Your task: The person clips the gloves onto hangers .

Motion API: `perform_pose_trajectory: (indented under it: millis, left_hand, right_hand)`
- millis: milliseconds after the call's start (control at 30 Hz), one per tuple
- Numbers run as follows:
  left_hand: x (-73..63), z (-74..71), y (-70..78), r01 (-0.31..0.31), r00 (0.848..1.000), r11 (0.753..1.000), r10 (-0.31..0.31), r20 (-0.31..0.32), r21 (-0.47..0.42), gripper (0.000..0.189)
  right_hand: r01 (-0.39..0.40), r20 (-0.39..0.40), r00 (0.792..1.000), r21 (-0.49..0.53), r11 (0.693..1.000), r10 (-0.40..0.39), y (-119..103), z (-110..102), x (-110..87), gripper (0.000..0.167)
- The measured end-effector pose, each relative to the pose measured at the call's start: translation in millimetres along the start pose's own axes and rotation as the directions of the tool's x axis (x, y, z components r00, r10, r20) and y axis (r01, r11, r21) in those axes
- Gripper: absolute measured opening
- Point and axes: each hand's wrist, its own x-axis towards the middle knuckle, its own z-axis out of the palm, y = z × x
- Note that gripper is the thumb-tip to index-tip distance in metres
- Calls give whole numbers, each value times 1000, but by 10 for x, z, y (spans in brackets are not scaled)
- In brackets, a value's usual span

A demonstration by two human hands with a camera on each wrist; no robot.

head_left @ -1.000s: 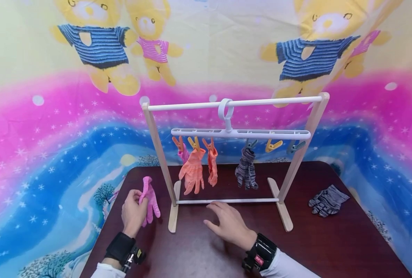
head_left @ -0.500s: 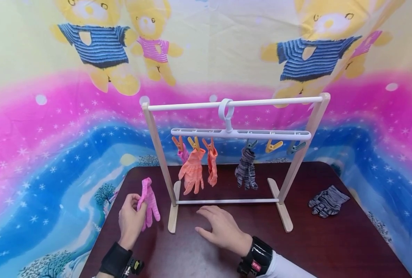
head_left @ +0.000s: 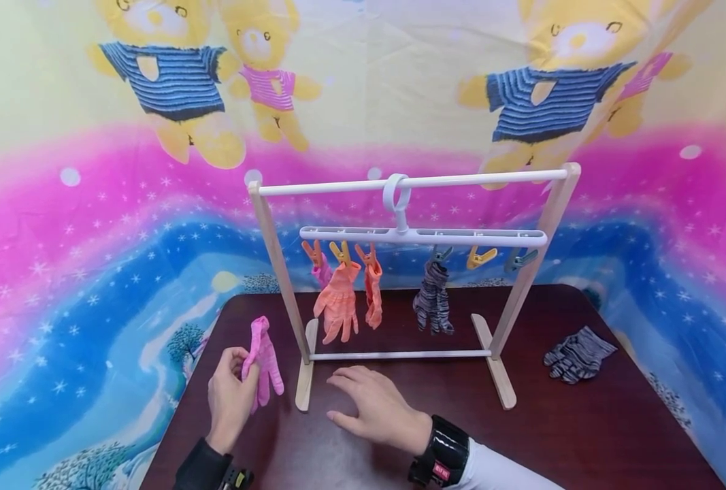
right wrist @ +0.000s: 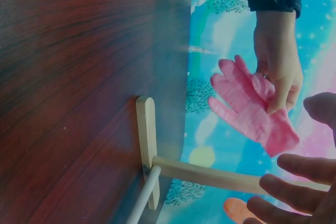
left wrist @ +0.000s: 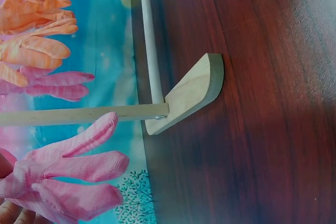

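My left hand pinches a pink knit glove left of the wooden rack; in the right wrist view the pink glove is up off the table, its fingers dangling. My right hand is held over the table in front of the rack, fingers spread and holding nothing. From a white hanger on the rack hang clipped gloves: a pink one at the left, an orange one, another orange one, and a dark grey striped one.
Wooden rack feet stand on the dark red table, joined by a low white bar. A yellow clip and a teal clip hang bare at right. A grey striped glove lies on the table's right side. Printed cloth covers the walls.
My right hand has moved left and slightly toward me, nearer the pink glove. My left hand, still pinching the glove, has drawn a little toward me.
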Motion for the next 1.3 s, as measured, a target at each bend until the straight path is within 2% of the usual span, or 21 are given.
perform_pose_trajectory:
  millis: [167, 267, 400, 567, 833, 1300]
  left_hand:
    - [-71, 2, 32, -14, 1000, 1000, 14, -11, 23, 19]
    - [-110, 10, 68, -32, 999, 999, 32, -9, -16, 20]
    - [-140, 26, 110, -98, 995, 991, 97, -20, -94, 23]
    - [-163, 51, 175, -173, 985, 974, 170, -33, -147, 26]
    - [-204, 118, 294, -160, 986, 951, 169, 13, -263, 27]
    - [-371, 301, 551, -165, 974, 926, 206, 89, -338, 30]
  right_hand:
    - [28, 17, 999, -28, 999, -27, -38, -6, -46, 50]
    - [49, 16, 999, -54, 997, -49, -33, -13, -91, 50]
    - [62, 8, 998, -78, 995, -62, -4, -37, -143, 51]
    - [41, 11, 999, -69, 997, -40, 54, -90, -192, 51]
    - [-28, 19, 999, -53, 998, 29, 215, -145, -321, 52]
    - [-134, 0, 991, -41, 990, 134, 447, -228, -501, 51]
